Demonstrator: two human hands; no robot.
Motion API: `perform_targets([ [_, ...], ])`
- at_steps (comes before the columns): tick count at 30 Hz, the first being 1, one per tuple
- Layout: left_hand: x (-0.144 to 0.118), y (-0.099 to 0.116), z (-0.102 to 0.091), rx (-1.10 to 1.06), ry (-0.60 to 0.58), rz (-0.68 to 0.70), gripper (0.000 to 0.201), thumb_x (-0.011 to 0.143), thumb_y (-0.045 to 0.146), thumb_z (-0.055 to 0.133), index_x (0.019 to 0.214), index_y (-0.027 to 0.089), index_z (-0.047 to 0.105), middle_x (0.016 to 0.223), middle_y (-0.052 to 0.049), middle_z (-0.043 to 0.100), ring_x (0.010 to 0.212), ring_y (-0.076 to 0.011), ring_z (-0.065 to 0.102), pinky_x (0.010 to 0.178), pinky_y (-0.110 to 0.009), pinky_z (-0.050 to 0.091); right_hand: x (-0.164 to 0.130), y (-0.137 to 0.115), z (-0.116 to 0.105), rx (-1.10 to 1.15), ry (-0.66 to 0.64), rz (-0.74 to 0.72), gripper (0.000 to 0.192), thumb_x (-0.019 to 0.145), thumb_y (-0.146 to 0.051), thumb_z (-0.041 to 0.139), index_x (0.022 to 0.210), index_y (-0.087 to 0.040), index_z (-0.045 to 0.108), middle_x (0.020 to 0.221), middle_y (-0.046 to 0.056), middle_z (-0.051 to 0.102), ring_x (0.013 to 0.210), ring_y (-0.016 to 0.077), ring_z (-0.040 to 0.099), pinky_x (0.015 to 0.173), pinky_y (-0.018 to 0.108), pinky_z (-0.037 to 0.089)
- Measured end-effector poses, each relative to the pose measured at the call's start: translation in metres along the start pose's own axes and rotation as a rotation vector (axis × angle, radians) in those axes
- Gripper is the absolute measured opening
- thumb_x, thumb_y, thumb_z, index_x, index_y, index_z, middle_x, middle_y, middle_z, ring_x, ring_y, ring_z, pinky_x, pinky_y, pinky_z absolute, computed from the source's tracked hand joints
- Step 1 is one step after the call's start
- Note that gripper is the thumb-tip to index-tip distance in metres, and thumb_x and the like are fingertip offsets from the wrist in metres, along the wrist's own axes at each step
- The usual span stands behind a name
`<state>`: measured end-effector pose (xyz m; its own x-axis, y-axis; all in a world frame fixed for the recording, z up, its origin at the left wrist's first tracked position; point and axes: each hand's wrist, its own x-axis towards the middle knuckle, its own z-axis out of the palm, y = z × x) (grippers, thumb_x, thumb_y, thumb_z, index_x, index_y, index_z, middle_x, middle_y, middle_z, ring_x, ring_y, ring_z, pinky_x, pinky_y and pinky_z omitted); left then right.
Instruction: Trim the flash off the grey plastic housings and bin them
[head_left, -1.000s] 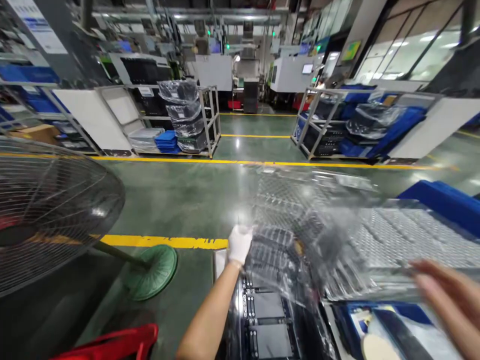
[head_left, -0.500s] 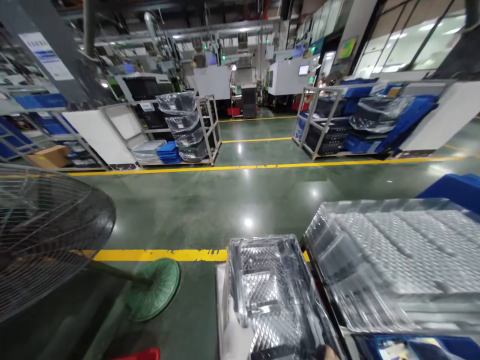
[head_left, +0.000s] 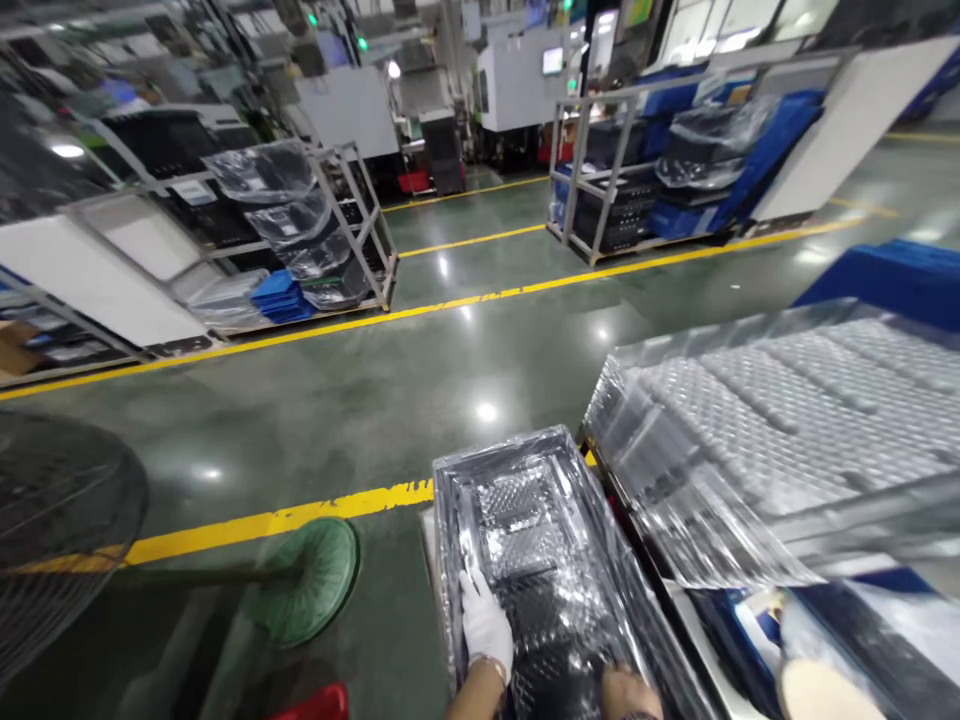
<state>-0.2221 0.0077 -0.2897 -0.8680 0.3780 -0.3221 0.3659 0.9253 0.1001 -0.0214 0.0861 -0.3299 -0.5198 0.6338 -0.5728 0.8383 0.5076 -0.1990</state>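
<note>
A dark rectangular crate point(head_left: 615, 560) lined with clear plastic film stands below me, with shiny, bumpy-textured contents point(head_left: 517, 500) inside. My left hand point(head_left: 487, 628), in a white glove, lies along the crate's left inner side with its fingers stretched forward over the film. At the bottom edge is my right hand point(head_left: 628, 690), over the near right part of the crate. Its fingers are hidden or blurred, so their grip does not show. Dark, glinting material point(head_left: 544, 610) lies between the hands.
A large clear molded tray stack point(head_left: 772, 400) stands close on the right, above blue items. On the left are a fan cage point(head_left: 67, 520) and green round base point(head_left: 309, 582). A red object point(head_left: 311, 703) lies near. Loaded racks point(head_left: 592, 190) stand across the green floor point(head_left: 360, 400).
The view has tilted down and turned, so the far racks sit higher and slanted. My gloved left hand now shows clearly in the crate, and more of my right hand is in view.
</note>
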Motion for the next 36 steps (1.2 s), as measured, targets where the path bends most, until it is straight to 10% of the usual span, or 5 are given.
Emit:
perform_targets([
  [7, -0.023, -0.021, 0.028, 0.258, 0.157, 0.332, 0.061, 0.084, 0.007, 0.048, 0.145, 0.003, 0.046, 0.156, -0.026, 0.038, 0.146, -0.0393, 0.037, 0.122, -0.055, 0.031, -0.017, -0.015, -0.046, 0.088, 0.126, 0.065, 0.045, 0.098, -0.032, 0.061, 0.141, -0.022, 0.052, 0.158, 0.012, 0.040, 0.143, 0.0300, 0.041, 0.117, 0.057, 0.035],
  [18, 0.018, -0.008, -0.027, 0.355, -0.132, 0.579, 0.067, 0.092, 0.027, 0.043, 0.146, -0.013, 0.037, 0.152, -0.033, 0.042, 0.142, -0.0413, 0.044, 0.116, -0.051, 0.036, -0.067, -0.048, -0.113, 0.514, 0.267, 0.164, 0.025, 0.095, -0.039, 0.065, 0.108, -0.017, 0.067, 0.110, 0.004, 0.070, 0.100, 0.0194, 0.067, 0.090, 0.042, 0.057],
  [28, 0.018, -0.003, -0.144, -0.483, -0.233, 0.183, 0.067, 0.083, 0.048, 0.045, 0.143, 0.016, 0.050, 0.120, -0.012, 0.074, 0.120, -0.0313, 0.065, 0.112, -0.047, 0.045, -0.283, 0.146, -0.100, 0.616, 0.645, 1.125, 0.034, 0.100, -0.046, 0.054, 0.116, -0.016, 0.060, 0.079, -0.002, 0.061, 0.062, 0.0115, 0.058, 0.062, 0.030, 0.053],
  [33, -0.058, 0.022, -0.189, -0.842, -0.203, 0.261, 0.086, 0.062, 0.070, 0.060, 0.130, 0.018, 0.061, 0.083, -0.004, 0.076, 0.073, -0.0240, 0.070, 0.068, -0.037, 0.059, -0.267, 0.181, -0.084, 0.774, 0.726, 0.978, 0.032, 0.097, -0.046, 0.060, 0.108, -0.016, 0.062, 0.084, -0.001, 0.063, 0.066, 0.0110, 0.059, 0.065, 0.030, 0.053],
  [36, -0.120, 0.039, -0.184, -0.818, -0.454, 0.359, 0.092, 0.062, 0.079, 0.060, 0.126, 0.013, 0.065, 0.074, -0.005, 0.074, 0.058, -0.0196, 0.065, 0.057, -0.034, 0.055, -0.275, 0.165, -0.078, 0.874, 0.811, 0.806, 0.040, 0.098, -0.055, 0.052, 0.108, -0.017, 0.059, 0.072, -0.005, 0.056, 0.058, 0.0109, 0.054, 0.061, 0.030, 0.050],
])
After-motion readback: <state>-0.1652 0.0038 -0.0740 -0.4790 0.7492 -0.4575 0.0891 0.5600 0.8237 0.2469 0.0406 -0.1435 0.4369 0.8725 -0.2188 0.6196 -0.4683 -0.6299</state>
